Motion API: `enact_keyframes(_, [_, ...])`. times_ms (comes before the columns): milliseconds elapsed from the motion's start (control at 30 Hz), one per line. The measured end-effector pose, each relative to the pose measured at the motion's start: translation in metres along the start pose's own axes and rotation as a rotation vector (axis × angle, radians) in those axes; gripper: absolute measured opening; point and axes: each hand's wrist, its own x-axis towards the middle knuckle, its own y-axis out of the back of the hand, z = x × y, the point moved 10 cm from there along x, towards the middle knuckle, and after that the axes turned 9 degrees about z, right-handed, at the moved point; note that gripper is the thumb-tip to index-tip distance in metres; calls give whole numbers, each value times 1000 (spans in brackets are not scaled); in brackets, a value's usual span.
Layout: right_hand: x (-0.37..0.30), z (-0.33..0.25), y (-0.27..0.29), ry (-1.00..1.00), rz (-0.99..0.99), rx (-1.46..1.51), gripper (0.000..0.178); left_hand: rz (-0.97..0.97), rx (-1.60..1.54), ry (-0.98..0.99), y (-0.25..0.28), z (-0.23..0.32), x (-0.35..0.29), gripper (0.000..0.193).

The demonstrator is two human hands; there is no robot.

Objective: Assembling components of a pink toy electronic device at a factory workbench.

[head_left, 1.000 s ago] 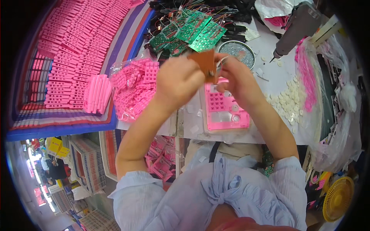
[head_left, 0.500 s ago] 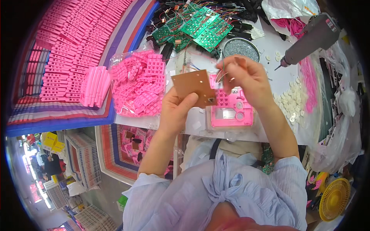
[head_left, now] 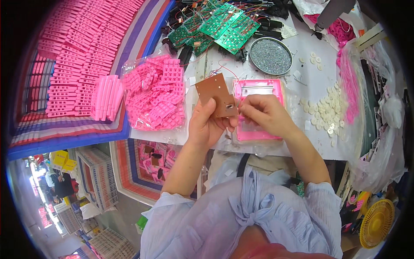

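My left hand [head_left: 206, 123] grips a brown circuit board [head_left: 212, 91], thumb on its flat face and fingers behind it. Thin red and white wires [head_left: 227, 68] rise behind the board's upper edge. Close to the board's right edge is my right hand [head_left: 266, 114], its fingertips pinched together; what they hold, if anything, is too small to tell. Beneath that hand lies a pink plastic case part [head_left: 252, 136] with a pale metallic strip near its far end. The hand covers much of its middle.
Beyond the case stand a round tin of small screws [head_left: 271, 56] and a pile of green circuit boards [head_left: 228, 26]. White discs [head_left: 327, 112] lie to the right. At left are a bag of pink keypads [head_left: 155, 95] and a bin of pink parts [head_left: 77, 77]. An electric screwdriver [head_left: 332, 15] hangs at far right.
My right hand has come down and nearer to the board's lower right edge. The keypad and small details in the pink case no longer show. The screwdriver has swung up and away.
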Motion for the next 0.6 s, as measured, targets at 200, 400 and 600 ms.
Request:
enact_keyframes(200, [-13, -35, 28, 271, 202, -16, 21, 84, 6, -23, 5, 3, -3, 48])
enact_keyframes(400, [-12, -40, 19, 306, 128, -386, 19, -24, -24, 60, -3, -5, -7, 44])
enact_keyframes(600, [-12, -66, 45, 470, 209, 115, 36, -46, 118, -55, -23, 6, -13, 43])
